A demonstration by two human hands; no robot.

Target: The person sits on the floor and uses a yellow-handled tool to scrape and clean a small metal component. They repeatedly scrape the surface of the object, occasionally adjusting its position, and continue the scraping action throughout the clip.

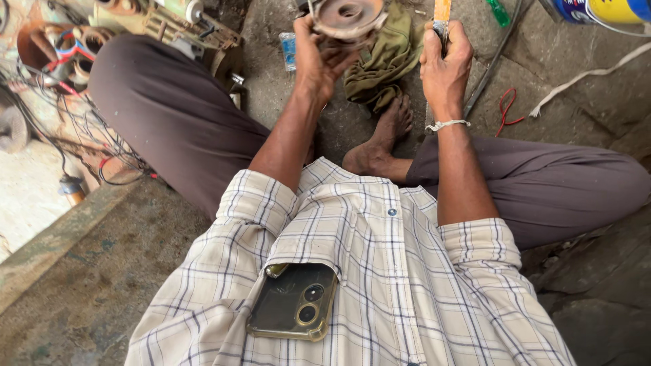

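My left hand [317, 57] grips a rusty round metal part [347, 17], like a small pulley or motor cover, held up at the top of the view. My right hand [444, 64] is closed around a thin tool with an orange and pale handle [442, 15] that points upward. The two hands are a short way apart, with an olive green rag [386, 61] on the stone floor between and below them. A white thread band circles my right wrist. I sit on the floor with my legs folded and one bare foot [380, 139] showing.
A phone [293, 303] sticks out of my checked shirt pocket. Tangled wires and copper coil parts [68, 51] lie at the left. A red wire loop [505, 108], a metal rod [488, 71], a white cord [583, 78] and a blue-yellow can [600, 12] lie at the right.
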